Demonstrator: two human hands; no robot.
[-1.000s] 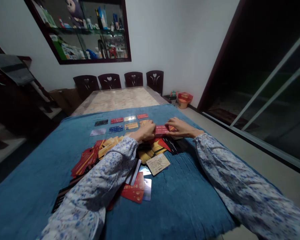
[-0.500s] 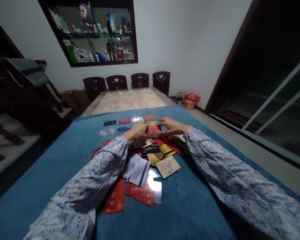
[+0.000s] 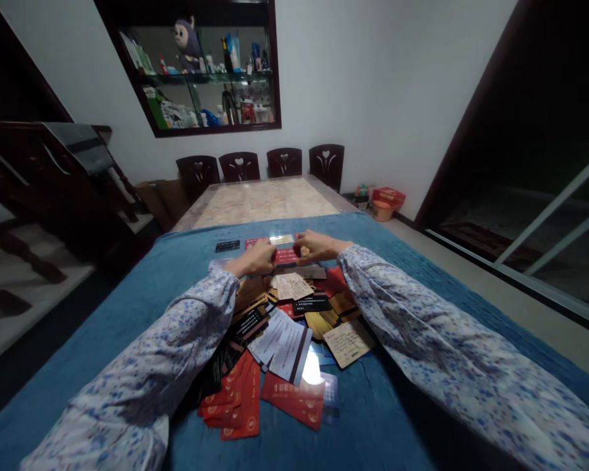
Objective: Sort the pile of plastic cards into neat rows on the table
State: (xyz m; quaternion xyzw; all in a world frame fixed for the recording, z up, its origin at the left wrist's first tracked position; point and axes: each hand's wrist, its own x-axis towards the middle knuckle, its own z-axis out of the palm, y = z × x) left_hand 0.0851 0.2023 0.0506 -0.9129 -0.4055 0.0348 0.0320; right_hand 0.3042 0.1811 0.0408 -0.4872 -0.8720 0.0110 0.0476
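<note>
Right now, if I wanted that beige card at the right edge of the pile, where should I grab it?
Probably its near right edge, coming from the near side. The beige card lies flat on top, and that edge juts over the bare blue cloth, so fingers could slide under and pinch it.

Glossy plastic cards (image 3: 294, 366) lie on ribbed blue cloth (image 3: 387, 418).

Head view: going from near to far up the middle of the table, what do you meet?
Nearest first: red cards at the pile's edge → white striped card → black card → red card pinched between left hand and right hand → marble tabletop → chairs → wall cabinet.
</note>
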